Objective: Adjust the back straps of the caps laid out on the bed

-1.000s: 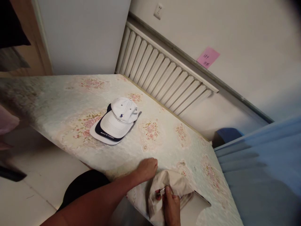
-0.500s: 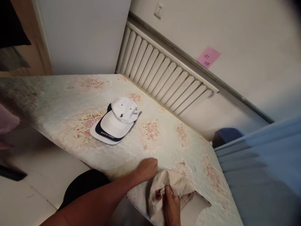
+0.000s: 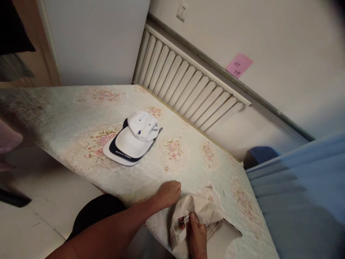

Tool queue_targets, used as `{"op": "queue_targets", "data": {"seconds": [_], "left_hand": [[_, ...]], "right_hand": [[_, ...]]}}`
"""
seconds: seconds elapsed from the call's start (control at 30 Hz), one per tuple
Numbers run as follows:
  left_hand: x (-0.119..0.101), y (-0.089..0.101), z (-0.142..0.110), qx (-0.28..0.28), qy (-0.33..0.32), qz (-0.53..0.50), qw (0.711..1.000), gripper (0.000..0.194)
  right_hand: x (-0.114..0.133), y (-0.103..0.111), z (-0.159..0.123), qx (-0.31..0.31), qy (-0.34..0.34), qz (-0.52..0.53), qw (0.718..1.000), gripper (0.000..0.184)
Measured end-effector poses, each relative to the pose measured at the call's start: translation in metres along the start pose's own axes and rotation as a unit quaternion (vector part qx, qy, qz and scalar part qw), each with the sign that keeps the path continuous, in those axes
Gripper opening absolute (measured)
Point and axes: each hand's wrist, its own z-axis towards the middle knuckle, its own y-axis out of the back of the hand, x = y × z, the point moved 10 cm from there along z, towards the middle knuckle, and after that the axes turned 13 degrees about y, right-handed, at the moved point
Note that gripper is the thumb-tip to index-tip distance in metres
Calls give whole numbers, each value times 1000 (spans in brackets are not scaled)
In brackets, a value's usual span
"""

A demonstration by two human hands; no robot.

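Note:
A beige cap [image 3: 198,207] lies at the near edge of a flower-patterned surface [image 3: 188,176], its brim towards the right. My right hand [image 3: 197,235] pinches the cap's back strap at a small metal buckle [image 3: 186,218], thumb on top. Just left of this cap, my left hand [image 3: 169,193] rests on the surface as a closed fist, with nothing seen in it; its palm side is hidden. Farther back sits a stack of caps, a white cap [image 3: 142,126] with a small dark blue logo on top, and a dark brim [image 3: 122,154] with lettering beneath it.
A radiator [image 3: 183,79] runs along the wall behind the surface. At right hangs a blue curtain [image 3: 302,180], beside a dark blue object [image 3: 261,156]. A pink note [image 3: 239,65] is stuck on the wall. A black rounded shape [image 3: 97,214] is below the left forearm.

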Motion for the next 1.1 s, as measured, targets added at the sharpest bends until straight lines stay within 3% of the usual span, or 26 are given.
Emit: {"op": "queue_targets", "data": {"seconds": [0.17, 0.8, 1.1], "left_hand": [[0, 2, 0, -1, 3, -5, 1000, 21], [1, 0, 0, 2, -1, -13, 1000, 21], [1, 11, -26, -26, -54, 11, 998, 16]], "right_hand": [[-13, -9, -3, 45, -60, 21, 997, 59], [-9, -10, -2, 46, -46, 23, 998, 59], [7, -11, -1, 34, -7, 18, 999, 53]]}}
